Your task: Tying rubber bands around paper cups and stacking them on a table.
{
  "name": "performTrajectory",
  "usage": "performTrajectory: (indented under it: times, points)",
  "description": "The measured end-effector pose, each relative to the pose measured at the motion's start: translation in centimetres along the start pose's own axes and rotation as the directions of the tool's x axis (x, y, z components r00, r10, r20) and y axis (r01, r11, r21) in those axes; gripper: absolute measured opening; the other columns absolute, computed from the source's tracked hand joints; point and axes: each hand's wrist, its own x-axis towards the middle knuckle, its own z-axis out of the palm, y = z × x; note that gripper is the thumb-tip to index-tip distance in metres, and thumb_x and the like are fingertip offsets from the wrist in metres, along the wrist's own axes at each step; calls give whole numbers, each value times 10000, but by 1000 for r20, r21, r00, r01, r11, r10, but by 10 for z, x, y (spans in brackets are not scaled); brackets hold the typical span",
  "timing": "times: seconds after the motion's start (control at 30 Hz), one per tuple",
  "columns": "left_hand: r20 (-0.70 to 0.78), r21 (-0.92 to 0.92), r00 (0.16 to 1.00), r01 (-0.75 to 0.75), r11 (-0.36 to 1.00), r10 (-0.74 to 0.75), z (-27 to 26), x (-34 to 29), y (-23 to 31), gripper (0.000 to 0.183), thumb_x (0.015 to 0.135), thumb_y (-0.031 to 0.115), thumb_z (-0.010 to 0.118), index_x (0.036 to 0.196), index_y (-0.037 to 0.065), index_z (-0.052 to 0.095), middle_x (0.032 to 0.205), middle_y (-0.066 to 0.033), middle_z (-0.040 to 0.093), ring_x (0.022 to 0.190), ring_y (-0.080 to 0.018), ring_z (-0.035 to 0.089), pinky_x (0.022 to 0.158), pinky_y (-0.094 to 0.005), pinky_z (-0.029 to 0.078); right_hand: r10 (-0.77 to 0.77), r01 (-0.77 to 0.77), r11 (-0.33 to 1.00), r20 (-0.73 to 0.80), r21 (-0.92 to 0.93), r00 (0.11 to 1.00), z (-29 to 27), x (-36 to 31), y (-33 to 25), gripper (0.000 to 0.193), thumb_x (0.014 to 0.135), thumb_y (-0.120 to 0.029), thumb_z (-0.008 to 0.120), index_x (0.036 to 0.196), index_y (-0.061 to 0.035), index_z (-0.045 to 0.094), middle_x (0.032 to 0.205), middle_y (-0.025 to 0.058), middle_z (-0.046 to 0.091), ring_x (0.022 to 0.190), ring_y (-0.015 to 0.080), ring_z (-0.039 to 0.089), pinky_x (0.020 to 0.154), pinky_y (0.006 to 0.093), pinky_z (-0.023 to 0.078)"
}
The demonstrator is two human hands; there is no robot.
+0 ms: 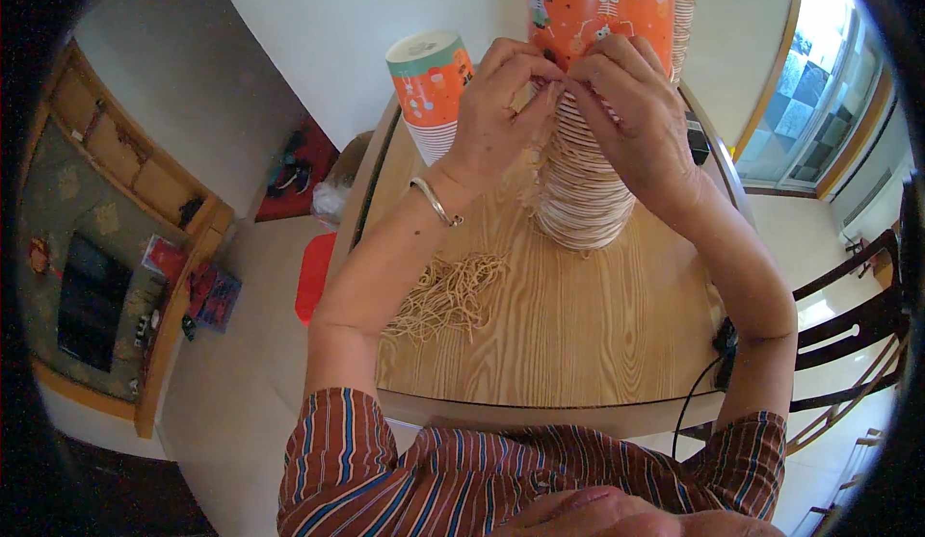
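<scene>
- The left hand (499, 104) is at the left side of the tall upside-down stack of paper cups (588, 200), its fingers bent toward the stack. A shiny metal bracelet (434, 203) is around this wrist.
- The right hand (636, 104) is at the right side of the tall stack, with fingers curved over it. The fingertips of both hands come together in front of the stack, just below the printed part; I cannot tell whether they grip anything between them.
- The tall stack stands on the wood-grain table (578, 344). Its top cup has an orange wall with a green band and skeleton drawings; below are many close whitish rims. Some thin beige strands hang on its left side.
- Nearer to the person than the stack, and to its left, lies a loose heap of thin beige cords (453, 291), partly behind the left forearm.
- To the left of the stack, well apart, stands a shorter orange, green and white stack of paper cups (429, 84).
- Right behind the tall stack, another column of beige rims (685, 17) is partly seen.
- Far to the right of the stack is a dark wooden chair (858, 315).
</scene>
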Motion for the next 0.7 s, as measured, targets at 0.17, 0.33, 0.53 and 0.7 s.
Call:
performTrajectory:
  times: [0.17, 0.33, 0.53, 0.7]
  points:
    - [18, 12, 998, -53, 999, 53, -5, 3, -7, 181, 761, -12, 695, 927, 43, 653, 991, -92, 572, 939, -241, 592, 796, -315, 507, -22, 21, 999, 22, 26, 1000, 4, -2, 2, 122, 790, -72, 635, 891, -23, 588, 899, 123, 526, 849, 345, 510, 741, 429, 441]
    - [59, 17, 993, -99, 995, 97, -9, 6, -14, 195, 744, -19, 701, 925, 44, 663, 999, -88, 582, 943, -235, 592, 800, -314, 503, -60, 57, 996, 36, 75, 998, 3, 0, 5, 113, 795, -70, 631, 887, -18, 590, 887, 126, 522, 843, 342, 504, 740, 424, 437]
    - [83, -7, 989, -118, 993, 119, -10, 10, -15, 182, 740, -12, 707, 909, 49, 677, 975, -89, 595, 935, -237, 596, 808, -316, 499, -55, 52, 990, 19, 130, 998, 5, -3, 8, 111, 800, -62, 636, 893, -18, 594, 887, 125, 524, 845, 341, 507, 750, 423, 435]
    - [99, -65, 994, -36, 997, 42, -10, 8, -16, 138, 783, 3, 691, 916, 40, 676, 965, -86, 603, 928, -220, 603, 808, -301, 495, -8, 7, 995, 12, 96, 1000, 2, -6, 7, 114, 796, -57, 646, 892, -26, 593, 889, 125, 534, 847, 338, 520, 748, 422, 444]
